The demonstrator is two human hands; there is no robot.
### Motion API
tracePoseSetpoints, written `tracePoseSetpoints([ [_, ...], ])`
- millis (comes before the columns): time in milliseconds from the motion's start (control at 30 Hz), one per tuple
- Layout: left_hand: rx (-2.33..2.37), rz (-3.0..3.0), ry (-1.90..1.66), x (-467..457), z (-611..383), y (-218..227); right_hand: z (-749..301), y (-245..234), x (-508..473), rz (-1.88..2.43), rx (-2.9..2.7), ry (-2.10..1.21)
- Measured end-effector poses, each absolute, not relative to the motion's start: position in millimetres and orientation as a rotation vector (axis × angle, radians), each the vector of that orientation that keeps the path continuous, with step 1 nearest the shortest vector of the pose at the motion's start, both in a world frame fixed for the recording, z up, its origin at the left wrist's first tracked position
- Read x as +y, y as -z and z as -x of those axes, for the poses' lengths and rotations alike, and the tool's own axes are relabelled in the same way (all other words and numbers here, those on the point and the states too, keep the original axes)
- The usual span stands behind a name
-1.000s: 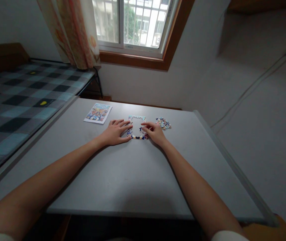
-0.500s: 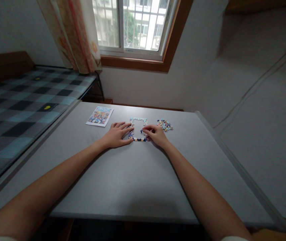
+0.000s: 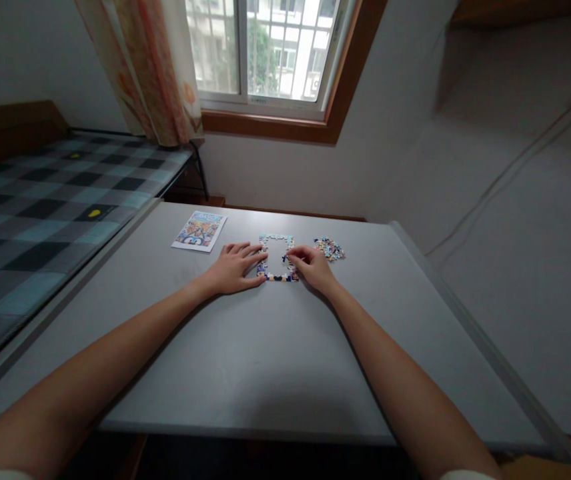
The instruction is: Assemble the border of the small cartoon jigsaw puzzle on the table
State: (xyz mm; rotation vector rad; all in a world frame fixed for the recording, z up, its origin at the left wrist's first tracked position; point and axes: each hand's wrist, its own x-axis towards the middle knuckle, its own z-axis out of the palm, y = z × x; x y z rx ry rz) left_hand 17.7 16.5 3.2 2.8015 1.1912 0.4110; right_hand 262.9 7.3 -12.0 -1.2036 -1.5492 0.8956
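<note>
A jigsaw puzzle border [image 3: 279, 278] lies on the white table, joined into a rectangular frame with a bare middle. My left hand [image 3: 237, 268] rests flat with its fingers spread, the fingertips on the border's left side. Over the right side, my right hand [image 3: 312, 267] pinches a small dark blue puzzle piece [image 3: 285, 258] between thumb and fingertips. The piece is held just inside the frame; part of the border's right edge is hidden by that hand. Just beyond the right hand is a heap of loose puzzle pieces [image 3: 331, 249].
A colourful picture sheet [image 3: 199, 231] lies on the table [image 3: 235, 373] at the back left. Left of the table stands a bed with a checked cover [image 3: 65, 200]. Behind are a window [image 3: 285, 53] and a curtain [image 3: 150, 73]; a cable [image 3: 503, 175] hangs along the right wall.
My right hand has shifted very slightly up and to the right with the dark blue piece. My left hand stays in place.
</note>
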Motion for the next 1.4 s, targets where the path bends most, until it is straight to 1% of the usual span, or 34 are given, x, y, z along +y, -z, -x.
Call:
tracePoseSetpoints([
  [767,1.185,-2.801,-0.413,16.9,-17.2,-1.0,-265.5,7.7,8.9,1.219,-1.690,-0.729],
  [1400,1.180,-2.799,-0.419,16.5,-16.7,-0.2,-267.3,6.2,10.4,1.175,-1.381,-1.101],
])
